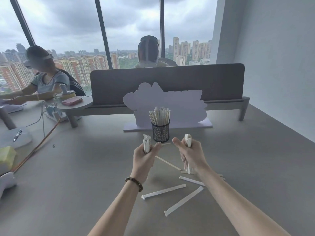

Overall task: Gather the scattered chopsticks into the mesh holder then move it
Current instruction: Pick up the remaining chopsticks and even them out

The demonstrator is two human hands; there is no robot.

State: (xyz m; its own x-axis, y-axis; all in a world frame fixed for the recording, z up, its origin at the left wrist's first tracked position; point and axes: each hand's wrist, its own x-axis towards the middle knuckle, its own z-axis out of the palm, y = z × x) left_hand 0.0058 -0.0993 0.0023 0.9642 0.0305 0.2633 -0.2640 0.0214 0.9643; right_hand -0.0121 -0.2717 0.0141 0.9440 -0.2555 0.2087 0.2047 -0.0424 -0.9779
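Observation:
A black mesh holder point(160, 133) stands upright mid-table, filled with wrapped chopsticks point(159, 115). My left hand point(144, 157) grips an upright bundle of paper-wrapped chopsticks point(146, 143) just left of the holder. My right hand point(190, 155) grips a second upright bundle point(187, 140) just right of it, its lower ends showing below the fist. Several wrapped chopsticks lie scattered on the table nearer to me, among them one point(163, 191) below my left wrist and one point(184, 201) beside my right forearm. A bare wooden chopstick point(167, 163) lies between my hands.
A pale cut-out sign point(179, 106) stands right behind the holder, with a grey desk divider point(170, 82) beyond it. A person sits at the left by a round shelf point(75, 103) and cables point(42, 143). Another person sits behind the divider. A wall borders the table's right side.

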